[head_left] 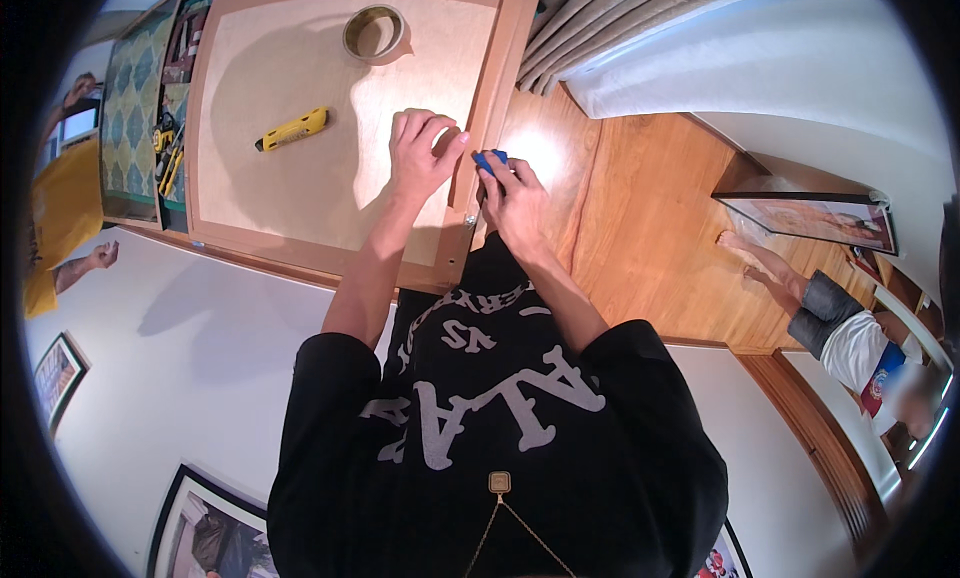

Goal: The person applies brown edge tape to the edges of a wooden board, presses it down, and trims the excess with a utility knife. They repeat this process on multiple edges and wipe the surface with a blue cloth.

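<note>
A large framed board [265,193], pale in the middle with a tan border, lies flat in front of me. My left hand [420,156] is over its right part, fingers loosely curled and thumb apart, with nothing visible in it. Just beyond the board's right edge, my right hand [515,193] pinches a small blue object [491,161] whose kind I cannot make out. On the board rest a yellow utility knife [292,129] and, farther off, a roll of tape [373,35] lying on its side.
Left of the board, a tray-like frame with a patterned panel [130,128] and black-and-yellow tools [168,143] lie close by. A person in yellow [65,223] stands at far left; another person [850,328] is at right on the wooden floor [640,198]. Curtains [590,23] hang at the back.
</note>
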